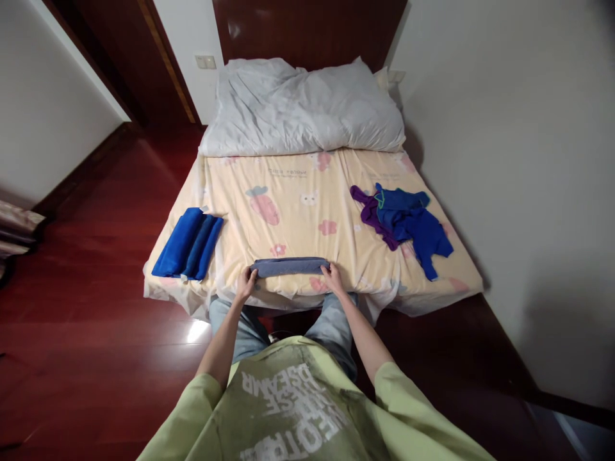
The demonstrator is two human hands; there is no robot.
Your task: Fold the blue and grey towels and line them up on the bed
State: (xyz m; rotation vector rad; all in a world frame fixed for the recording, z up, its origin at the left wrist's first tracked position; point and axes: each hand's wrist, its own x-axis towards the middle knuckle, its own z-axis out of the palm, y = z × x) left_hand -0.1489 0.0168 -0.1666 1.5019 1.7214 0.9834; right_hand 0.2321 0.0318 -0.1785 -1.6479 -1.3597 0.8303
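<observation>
A grey-blue cloth [290, 267], folded into a long narrow strip, lies across the front edge of the bed. My left hand [246, 282] grips its left end, and my right hand [332, 278] grips its right end, fingers closed on both. On the bed's left side rest several folded blue cloths [187, 244], side by side. A loose heap of crumpled blue cloths [413, 221], with a purple cloth [372, 214] among them, is on the right side.
The bed [293, 218] has a pale yellow patterned sheet. A bulky white quilt [307, 109] lies by the dark headboard [312, 32]. A white wall [519, 160] runs along the right; dark red floor [96, 288] shows on the left.
</observation>
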